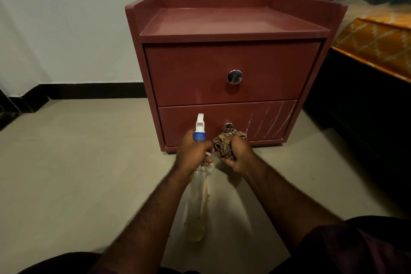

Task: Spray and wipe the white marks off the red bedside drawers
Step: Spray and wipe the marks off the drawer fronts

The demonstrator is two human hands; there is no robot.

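The red bedside drawers (231,58) stand on the floor against the wall, with two drawers and round metal knobs. White streak marks (270,120) cover the right half of the lower drawer front. My left hand (192,151) grips the neck of a clear spray bottle (198,198) with a white nozzle and blue collar, nozzle pointing up towards the lower drawer. My right hand (235,153) holds a bunched patterned cloth (224,140) just in front of the lower knob, left of the marks.
A bed with an orange patterned cover (378,44) and dark frame stands close on the right. Beige floor tiles (77,162) stretch out to the left. A white wall with a black skirting (89,91) runs behind. My knees sit at the bottom edge.
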